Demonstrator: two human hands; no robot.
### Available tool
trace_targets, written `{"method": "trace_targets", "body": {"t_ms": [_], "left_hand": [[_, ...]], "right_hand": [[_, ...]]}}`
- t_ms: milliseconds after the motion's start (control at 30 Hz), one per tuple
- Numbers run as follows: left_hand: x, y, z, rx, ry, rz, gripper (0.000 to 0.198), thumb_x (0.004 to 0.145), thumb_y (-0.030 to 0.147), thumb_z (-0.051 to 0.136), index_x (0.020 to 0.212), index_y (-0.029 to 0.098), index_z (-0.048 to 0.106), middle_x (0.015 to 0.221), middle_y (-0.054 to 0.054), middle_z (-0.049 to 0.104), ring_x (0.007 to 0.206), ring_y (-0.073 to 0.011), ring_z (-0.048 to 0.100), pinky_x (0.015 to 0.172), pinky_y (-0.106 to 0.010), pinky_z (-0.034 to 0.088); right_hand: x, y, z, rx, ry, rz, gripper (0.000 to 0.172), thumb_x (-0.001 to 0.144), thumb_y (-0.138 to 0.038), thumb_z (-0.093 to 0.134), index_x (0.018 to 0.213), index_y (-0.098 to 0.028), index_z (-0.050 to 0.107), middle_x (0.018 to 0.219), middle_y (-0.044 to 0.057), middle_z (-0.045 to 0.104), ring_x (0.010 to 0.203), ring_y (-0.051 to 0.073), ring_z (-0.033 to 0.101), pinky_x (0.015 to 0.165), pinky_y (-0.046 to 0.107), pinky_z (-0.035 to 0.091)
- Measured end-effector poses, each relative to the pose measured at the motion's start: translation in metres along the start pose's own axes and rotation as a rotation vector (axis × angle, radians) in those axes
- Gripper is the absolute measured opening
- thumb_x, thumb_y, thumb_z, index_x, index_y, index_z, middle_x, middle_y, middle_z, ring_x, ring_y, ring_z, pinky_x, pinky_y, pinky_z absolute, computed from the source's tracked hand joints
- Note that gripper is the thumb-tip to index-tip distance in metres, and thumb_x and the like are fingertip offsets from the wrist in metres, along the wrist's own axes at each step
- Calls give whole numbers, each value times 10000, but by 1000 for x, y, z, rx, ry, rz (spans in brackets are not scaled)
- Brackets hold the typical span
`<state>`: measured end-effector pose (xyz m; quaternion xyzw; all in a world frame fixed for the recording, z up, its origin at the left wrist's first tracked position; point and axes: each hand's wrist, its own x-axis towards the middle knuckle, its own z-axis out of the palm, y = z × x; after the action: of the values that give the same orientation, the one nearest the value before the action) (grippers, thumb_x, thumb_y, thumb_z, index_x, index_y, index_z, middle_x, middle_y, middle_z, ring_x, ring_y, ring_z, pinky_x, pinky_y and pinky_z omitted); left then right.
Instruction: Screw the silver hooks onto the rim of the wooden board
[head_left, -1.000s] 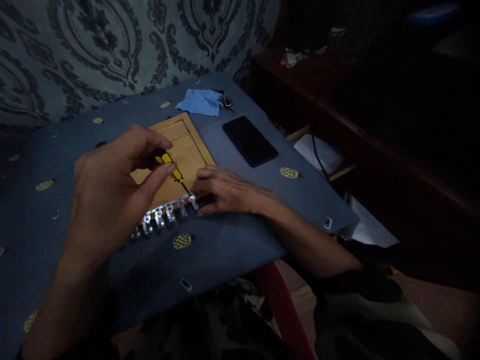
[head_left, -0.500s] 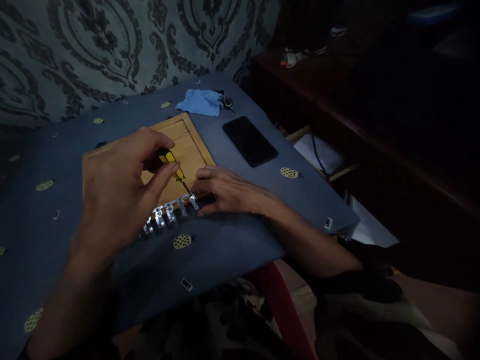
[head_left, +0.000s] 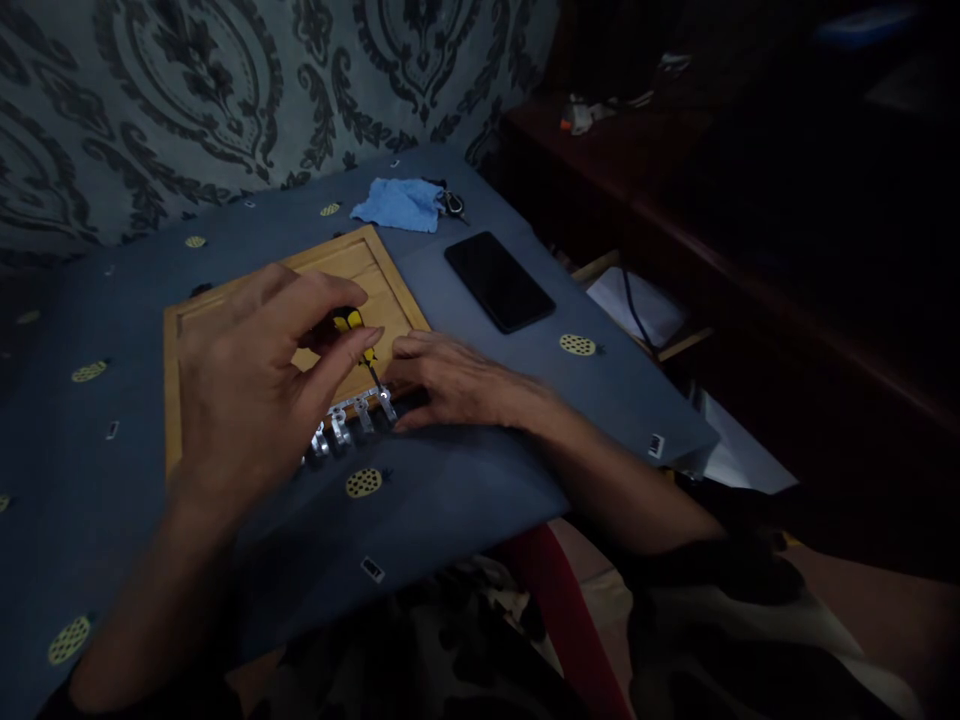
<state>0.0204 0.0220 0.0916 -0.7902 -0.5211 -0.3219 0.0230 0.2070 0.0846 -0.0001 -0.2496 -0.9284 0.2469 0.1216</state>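
Observation:
My left hand (head_left: 270,370) is closed around the yellow and black handle of a screwdriver (head_left: 367,350). The tool slants down, and its tip meets the right end of a silver metal hook rail (head_left: 341,425). This rail, with several hooks, lies along the near edge of a framed wooden board (head_left: 382,275). At the board's near right corner, my right hand (head_left: 450,380) has its fingers and thumb curled on either side of the edge, gripping it beside the rail's end. My left hand hides the rail's left part.
A black phone (head_left: 499,282) lies right of the board on the blue patterned tablecloth (head_left: 465,490). Behind it are a blue cloth (head_left: 397,204) and some keys (head_left: 454,205). A dark wooden cabinet (head_left: 600,180) stands to the right, with an open drawer (head_left: 637,305).
My left hand has shifted a little to the right and turned on the screwdriver, whose handle now stands steeper. My right hand and the board have stayed in place.

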Motion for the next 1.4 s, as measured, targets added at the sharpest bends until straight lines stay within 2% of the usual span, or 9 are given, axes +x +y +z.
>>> {"method": "trace_targets", "body": {"t_ms": [200, 333, 567, 733, 1000, 1167, 1400], "left_hand": [[-1, -1, -2, -57, -10, -20, 105, 938, 338, 656, 1021, 337, 719, 970, 49, 743, 833, -193, 717, 777, -366, 614], [-1, -4, -5, -107, -46, -50, 179, 922, 300, 672, 1095, 337, 697, 1042, 49, 746, 927, -205, 735, 855, -360, 617], [0, -5, 1, -57, -29, -5, 163, 925, 321, 674, 1084, 287, 670, 1051, 22, 712, 890, -190, 724, 802, -325, 612], [-1, -5, 1, -48, -11, -23, 131, 921, 326, 683, 1051, 310, 684, 995, 31, 708, 879, -193, 718, 836, -354, 603], [-2, -4, -5, -82, -57, -50, 178, 933, 299, 657, 1108, 332, 669, 1077, 44, 736, 961, -209, 733, 880, -376, 618], [-2, -5, -4, -74, -67, -49, 206, 918, 273, 659, 1114, 333, 678, 1080, 40, 745, 988, -225, 738, 909, -381, 623], [-1, -6, -8, -106, -59, -62, 209, 914, 277, 657, 1114, 335, 684, 1064, 51, 739, 987, -232, 736, 915, -419, 629]], "right_hand": [[0, 1, 1, 19, 5, -9, 342, 835, -418, 791, 1029, -160, 681, 1002, 59, 581, 991, 226, 532, 853, 331, 389], [1, 1, 1, 14, 5, -4, 374, 826, -412, 804, 1063, -145, 691, 989, 60, 580, 984, 225, 532, 851, 329, 378], [1, -2, -1, 1, -10, 8, 349, 833, -411, 798, 1038, -148, 694, 1003, 62, 584, 979, 224, 535, 836, 326, 376], [0, 0, 0, 1, 3, -15, 334, 844, -414, 786, 1034, -162, 674, 993, 54, 574, 988, 226, 529, 853, 331, 378], [0, 0, -1, 7, 4, -7, 353, 820, -399, 811, 1033, -150, 679, 973, 48, 564, 980, 220, 530, 850, 324, 387], [0, 0, 0, 7, 19, -11, 321, 838, -398, 786, 1035, -164, 689, 984, 57, 583, 988, 230, 531, 855, 339, 397], [1, 0, 0, 13, 0, 0, 360, 833, -419, 794, 1049, -151, 688, 985, 56, 582, 968, 223, 533, 830, 331, 386]]}}
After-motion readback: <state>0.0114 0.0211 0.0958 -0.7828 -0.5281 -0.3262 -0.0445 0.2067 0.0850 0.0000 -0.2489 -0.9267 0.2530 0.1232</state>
